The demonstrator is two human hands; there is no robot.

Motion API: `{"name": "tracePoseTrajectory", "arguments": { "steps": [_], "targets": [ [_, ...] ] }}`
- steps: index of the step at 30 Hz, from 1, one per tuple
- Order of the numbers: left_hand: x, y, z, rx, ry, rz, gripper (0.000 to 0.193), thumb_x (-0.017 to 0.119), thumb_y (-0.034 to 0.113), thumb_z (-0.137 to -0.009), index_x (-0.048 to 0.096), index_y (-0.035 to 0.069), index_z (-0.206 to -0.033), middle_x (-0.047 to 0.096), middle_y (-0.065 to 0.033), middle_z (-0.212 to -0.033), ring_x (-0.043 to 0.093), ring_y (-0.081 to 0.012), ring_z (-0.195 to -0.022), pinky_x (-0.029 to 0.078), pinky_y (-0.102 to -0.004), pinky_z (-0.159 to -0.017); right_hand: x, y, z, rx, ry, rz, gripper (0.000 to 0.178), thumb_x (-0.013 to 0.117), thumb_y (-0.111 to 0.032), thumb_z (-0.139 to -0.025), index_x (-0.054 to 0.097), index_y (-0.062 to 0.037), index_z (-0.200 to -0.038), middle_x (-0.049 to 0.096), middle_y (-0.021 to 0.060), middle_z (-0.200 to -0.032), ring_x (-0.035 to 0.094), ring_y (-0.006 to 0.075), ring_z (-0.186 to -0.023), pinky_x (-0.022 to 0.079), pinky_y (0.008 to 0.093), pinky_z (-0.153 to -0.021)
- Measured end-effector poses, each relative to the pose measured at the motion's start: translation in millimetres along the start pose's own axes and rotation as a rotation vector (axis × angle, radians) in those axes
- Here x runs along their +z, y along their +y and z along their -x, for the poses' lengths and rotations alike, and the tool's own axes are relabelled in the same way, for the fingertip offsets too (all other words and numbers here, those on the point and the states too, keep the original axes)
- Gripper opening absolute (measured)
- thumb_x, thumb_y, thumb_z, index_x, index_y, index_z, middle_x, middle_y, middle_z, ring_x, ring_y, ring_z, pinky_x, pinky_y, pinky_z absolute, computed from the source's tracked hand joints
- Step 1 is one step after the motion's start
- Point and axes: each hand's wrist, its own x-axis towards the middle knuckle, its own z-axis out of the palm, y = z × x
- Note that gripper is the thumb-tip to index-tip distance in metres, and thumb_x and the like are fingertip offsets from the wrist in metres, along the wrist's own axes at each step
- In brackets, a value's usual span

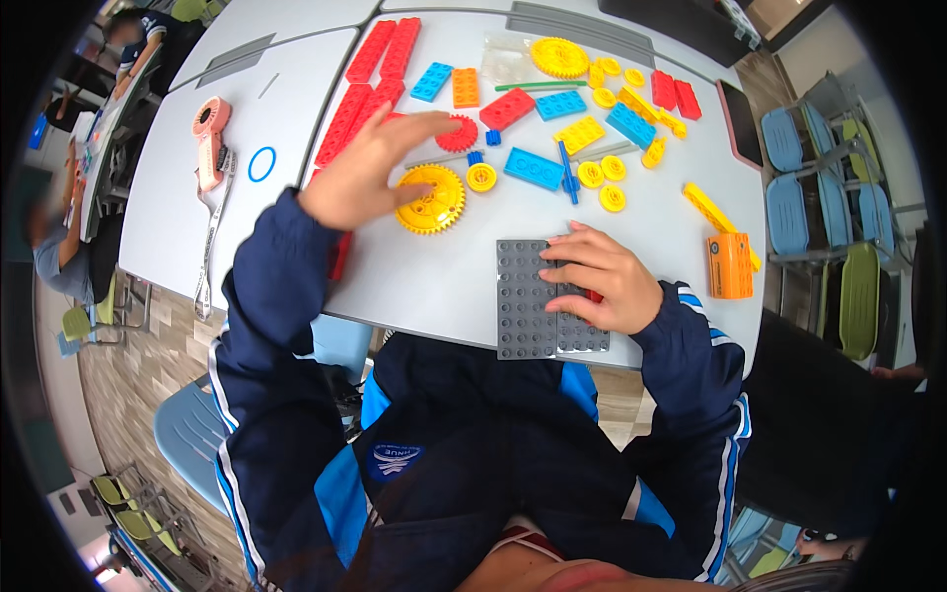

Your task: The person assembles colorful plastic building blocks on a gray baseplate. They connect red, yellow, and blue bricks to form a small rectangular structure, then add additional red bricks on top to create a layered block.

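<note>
My left hand [370,173] hovers open over the far left of the table, fingers spread and thumb above the large yellow gear [439,207]. Beyond its fingertips is a small red gear [456,134]. Near the front edge, two dark grey studded plates [525,326] lie side by side. My right hand [612,281] rests over them, its fingers bent around a red brick [594,295]. Most of that brick is hidden by the hand. Blue, red and yellow bricks lie beyond the plates, among them a blue brick [534,169] and a blue axle [568,174].
Long red beams [341,123] line the left side. Another yellow gear [559,57] lies at the back. On the right are an orange box [730,266], a yellow beam [705,212] and a phone [740,123]. A pink handheld fan [209,138] with a strap sits on the adjoining table.
</note>
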Motion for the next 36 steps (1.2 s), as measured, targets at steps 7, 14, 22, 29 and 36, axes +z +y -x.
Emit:
{"name": "tracePoseTrajectory", "arguments": {
  "steps": [7, 14, 22, 29, 36],
  "targets": [
    [53.9, 104.9, 16.6, 0.077, 0.073, 0.356, 0.065, 0.075, 0.010, -0.081, 0.048, 0.009, -0.140, 0.042, -0.0155, -0.148, 0.042, -0.0330, -0.137, 0.024, -0.0532, -0.117, -5.4, -0.9, -2.6, -0.022, 0.225, -0.032, 0.023, 0.083, -0.014, -0.072, 0.071, -0.0020, -0.088, 0.069, 0.0122, -0.107, 0.064, 0.0275, -0.097, 0.053, 0.0364, -0.081],
    [99.3, 138.3, 2.7, 0.172, 0.189, 0.469, 0.078, 0.084, 0.016, -0.072, 0.047, 0.008, -0.141, 0.036, -0.0208, -0.150, 0.040, -0.0392, -0.135, 0.030, -0.0475, -0.113, -18.9, 12.3, 10.2, 0.234, 0.283, -0.125, 0.021, 0.076, -0.008, -0.078, 0.072, -0.0015, -0.098, 0.068, 0.0145, -0.111, 0.065, 0.0286, -0.099, 0.052, 0.0364, -0.086],
    [127.7, 149.7, -10.7, 0.058, 0.182, 0.417, 0.088, 0.087, 0.024, -0.069, 0.043, 0.005, -0.143, 0.032, -0.0246, -0.150, 0.038, -0.0418, -0.135, 0.035, -0.0467, -0.107, -49.5, 25.7, 36.5, 0.150, -0.252, -0.195, 0.118, 0.091, -0.042, -0.057, 0.028, -0.0032, -0.149, 0.025, 0.0199, -0.156, 0.021, 0.0380, -0.145, 0.023, 0.0421, -0.118],
    [126.8, 146.3, -11.4, 0.068, 0.195, 0.362, 0.081, 0.086, 0.025, -0.068, 0.050, 0.003, -0.136, 0.043, -0.0212, -0.140, 0.043, -0.0399, -0.131, 0.037, -0.0461, -0.105, -34.4, 12.9, 39.4, 0.234, -0.265, 0.061, 0.137, 0.088, -0.059, -0.051, 0.019, 0.0027, -0.151, 0.021, 0.0207, -0.158, 0.013, 0.0355, -0.149, 0.010, 0.0524, -0.120],
    [128.8, 140.4, -17.2, 0.157, 0.265, 0.266, 0.071, 0.087, 0.027, -0.065, 0.057, -0.001, -0.123, 0.053, -0.0178, -0.117, 0.053, -0.0365, -0.108, 0.042, -0.0443, -0.094, -35.5, 7.4, 40.6, 0.283, -0.280, 0.168, 0.137, 0.084, -0.066, -0.051, 0.020, -0.0009, -0.153, 0.025, 0.0181, -0.158, 0.017, 0.0298, -0.150, 0.003, 0.0549, -0.119]
  ]
}}
